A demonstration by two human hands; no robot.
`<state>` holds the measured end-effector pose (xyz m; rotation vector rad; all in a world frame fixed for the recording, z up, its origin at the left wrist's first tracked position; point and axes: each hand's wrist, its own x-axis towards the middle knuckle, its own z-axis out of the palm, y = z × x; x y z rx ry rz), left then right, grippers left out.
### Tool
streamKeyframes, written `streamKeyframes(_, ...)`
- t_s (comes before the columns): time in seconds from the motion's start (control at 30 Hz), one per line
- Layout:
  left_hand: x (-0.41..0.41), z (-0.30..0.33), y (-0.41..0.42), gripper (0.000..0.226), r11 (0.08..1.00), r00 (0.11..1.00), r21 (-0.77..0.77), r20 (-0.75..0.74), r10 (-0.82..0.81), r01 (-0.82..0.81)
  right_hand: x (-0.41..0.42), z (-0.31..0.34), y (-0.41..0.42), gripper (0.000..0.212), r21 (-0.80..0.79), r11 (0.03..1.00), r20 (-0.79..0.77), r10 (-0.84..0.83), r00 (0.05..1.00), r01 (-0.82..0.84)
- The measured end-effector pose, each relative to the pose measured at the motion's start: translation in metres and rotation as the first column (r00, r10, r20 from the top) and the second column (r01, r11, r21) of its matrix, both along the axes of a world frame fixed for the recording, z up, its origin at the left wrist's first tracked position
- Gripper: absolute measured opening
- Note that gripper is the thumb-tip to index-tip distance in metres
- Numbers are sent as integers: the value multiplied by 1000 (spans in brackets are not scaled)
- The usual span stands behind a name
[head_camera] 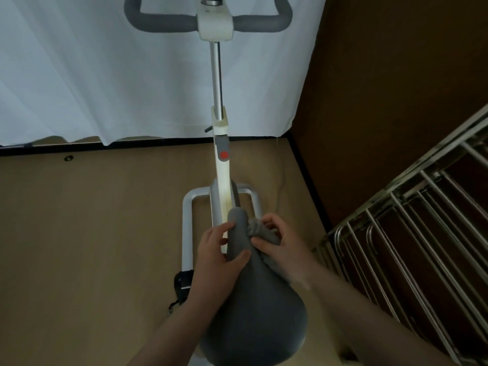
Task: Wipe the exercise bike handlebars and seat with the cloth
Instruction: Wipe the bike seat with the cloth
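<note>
The grey bike seat (253, 305) fills the lower middle, its narrow nose pointing away from me. My left hand (216, 254) grips the left side of the nose, thumb on top. My right hand (282, 247) holds a bunched grey cloth (260, 231) pressed against the right side of the nose. The grey handlebars (163, 22) sit at the top of the view on a white stem (215, 25), with a steel post below them.
A white curtain (105, 75) hangs behind the bike. A brown wall (383, 101) stands to the right, with a metal rack (422, 220) leaning at lower right. The bike's grey base frame (188, 223) and a pedal (182, 282) lie on the tan floor.
</note>
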<state>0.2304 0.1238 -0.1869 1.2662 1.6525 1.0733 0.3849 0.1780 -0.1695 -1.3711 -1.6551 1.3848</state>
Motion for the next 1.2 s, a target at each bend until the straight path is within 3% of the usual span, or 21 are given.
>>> streamKeyframes(0.1, 5, -1, -5, 53, 999, 999, -2, 4, 39, -39, -5, 4, -3, 18, 88, 996, 41, -27, 999, 23)
streamKeyframes(0.2, 5, -1, -11, 54, 999, 1000, 16, -4, 29, -29, -7, 4, -24, 20, 313, 941, 246, 51, 968, -129)
streamKeyframes(0.27, 0, -1, -17, 56, 1000, 1000, 14, 0, -13, 13, -5, 10, -23, 21, 315, 928, 300, 102, 949, -199)
streamKeyframes(0.4, -5, 1, -28, 54, 997, 997, -21, 16, -73, 73, -11, 14, -25, 20, 325, 942, 281, -11, 960, -84)
streamKeyframes(0.5, -11, 4, -31, 51, 993, 993, -11, 11, -119, 119, -3, 17, -37, 20, 307, 936, 356, 53, 933, -171)
streamKeyframes(0.63, -22, 6, -38, 55, 980, 981, -49, -7, -193, 192, 4, 15, -59, 15, 335, 942, 385, -130, 913, -7)
streamKeyframes(0.77, -32, 12, -49, 50, 952, 952, -61, -42, -303, 300, -1, 15, -84, 21, 370, 923, 521, -111, 846, -106)
streamKeyframes(0.83, -36, 12, -52, 49, 939, 939, -72, -50, -341, 337, 1, 15, -90, 25, 349, 936, 504, -237, 831, 55)
streamKeyframes(0.9, -39, 12, -52, 50, 926, 924, -68, -71, -375, 371, -7, 11, -101, 27, 445, 882, 520, -395, 757, 155)
streamKeyframes(1.0, -45, 13, -53, 46, 896, 888, -45, -122, -443, 441, -18, 13, -118, 24, 499, 867, 560, -340, 755, 21)
streamKeyframes(1.07, -48, 13, -52, 44, 881, 872, -45, -128, -473, 472, -13, 17, -118, 25, 454, 886, 573, -372, 731, 96)
streamKeyframes(1.13, -48, 16, -52, 43, 880, 870, -59, -134, -474, 470, -14, 15, -123, 26, 508, 827, 561, -529, 636, 239)
streamKeyframes(1.2, -47, 18, -53, 42, 870, 857, -68, -149, -493, 489, -34, 16, -137, 24, 555, 805, 566, -549, 614, 208)
